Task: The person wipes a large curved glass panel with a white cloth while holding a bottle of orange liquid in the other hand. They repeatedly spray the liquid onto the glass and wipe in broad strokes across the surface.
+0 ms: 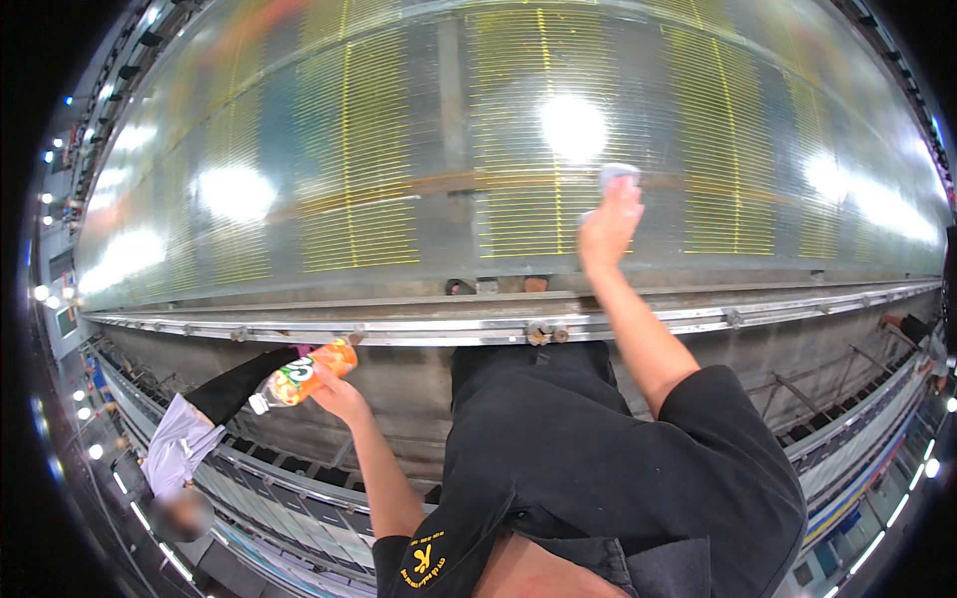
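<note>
1. Head view: the right hand (pixel 610 221) reaches out over a large shiny ribbed panel (pixel 399 179), fingers curled around a small pale cloth (pixel 618 176) pressed to the surface.
2. The left hand (pixel 339 394) is closed around an orange plastic bottle (pixel 304 374), held sideways below the panel's metal rail (pixel 419 327), well apart from the cloth.
3. Another person in a light shirt (pixel 179 448) stands at lower left, a dark sleeve (pixel 239 384) extending toward the bottle.

Black short-sleeved shirt (pixel 598 468), yellow emblem (pixel 424 561)
</note>
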### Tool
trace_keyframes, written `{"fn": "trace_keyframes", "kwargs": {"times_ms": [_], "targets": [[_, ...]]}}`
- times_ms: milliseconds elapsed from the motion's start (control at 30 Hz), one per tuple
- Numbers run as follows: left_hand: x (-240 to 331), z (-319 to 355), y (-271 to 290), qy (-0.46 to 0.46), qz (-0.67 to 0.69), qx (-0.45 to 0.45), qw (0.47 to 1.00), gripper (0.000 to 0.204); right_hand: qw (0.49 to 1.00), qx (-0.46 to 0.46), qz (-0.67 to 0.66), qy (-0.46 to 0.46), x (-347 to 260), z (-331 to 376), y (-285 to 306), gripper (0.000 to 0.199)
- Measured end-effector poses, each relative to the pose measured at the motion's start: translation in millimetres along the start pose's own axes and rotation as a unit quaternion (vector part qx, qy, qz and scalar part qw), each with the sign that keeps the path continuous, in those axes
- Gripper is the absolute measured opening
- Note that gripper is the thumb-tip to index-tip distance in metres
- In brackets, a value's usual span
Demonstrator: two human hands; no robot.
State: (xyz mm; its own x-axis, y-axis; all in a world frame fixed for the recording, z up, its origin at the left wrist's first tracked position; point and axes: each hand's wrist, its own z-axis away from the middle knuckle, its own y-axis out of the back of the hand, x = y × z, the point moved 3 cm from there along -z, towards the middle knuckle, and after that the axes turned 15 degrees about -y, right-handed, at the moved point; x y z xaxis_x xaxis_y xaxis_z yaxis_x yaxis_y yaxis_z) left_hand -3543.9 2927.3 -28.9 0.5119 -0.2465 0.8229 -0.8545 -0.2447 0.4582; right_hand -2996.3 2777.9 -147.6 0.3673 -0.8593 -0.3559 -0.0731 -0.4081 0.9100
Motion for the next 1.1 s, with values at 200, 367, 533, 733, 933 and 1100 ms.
{"fn": "trace_keyframes", "kwargs": {"times_ms": [200,367,533,733,933,1100], "targets": [[-1,-17,21,0.034,0.048,-0.005,0.998,0.048,0.908,-0.227,-0.152,0.318,-172,138,-15,0.057],[-39,-82,32,0.01,0.105,-0.005,0.994,0.041,0.82,-0.362,-0.284,0.341,-231,177,-14,0.05],[-112,-163,56,-0.016,0.032,-0.045,0.998,0.039,0.91,-0.204,-0.324,0.162,-299,164,-19,0.044],[-210,-261,74,-0.028,0.08,-0.093,0.992,0.036,0.973,-0.15,-0.133,0.112,-353,199,-46,0.056],[-254,-306,80,-0.08,-0.004,-0.132,0.988,0.042,0.972,-0.131,-0.03,0.194,-375,215,-42,0.08],[-286,-298,70,-0.087,-0.061,-0.186,0.977,0.043,0.975,-0.13,-0.054,0.171,-382,197,-94,0.059]]}}
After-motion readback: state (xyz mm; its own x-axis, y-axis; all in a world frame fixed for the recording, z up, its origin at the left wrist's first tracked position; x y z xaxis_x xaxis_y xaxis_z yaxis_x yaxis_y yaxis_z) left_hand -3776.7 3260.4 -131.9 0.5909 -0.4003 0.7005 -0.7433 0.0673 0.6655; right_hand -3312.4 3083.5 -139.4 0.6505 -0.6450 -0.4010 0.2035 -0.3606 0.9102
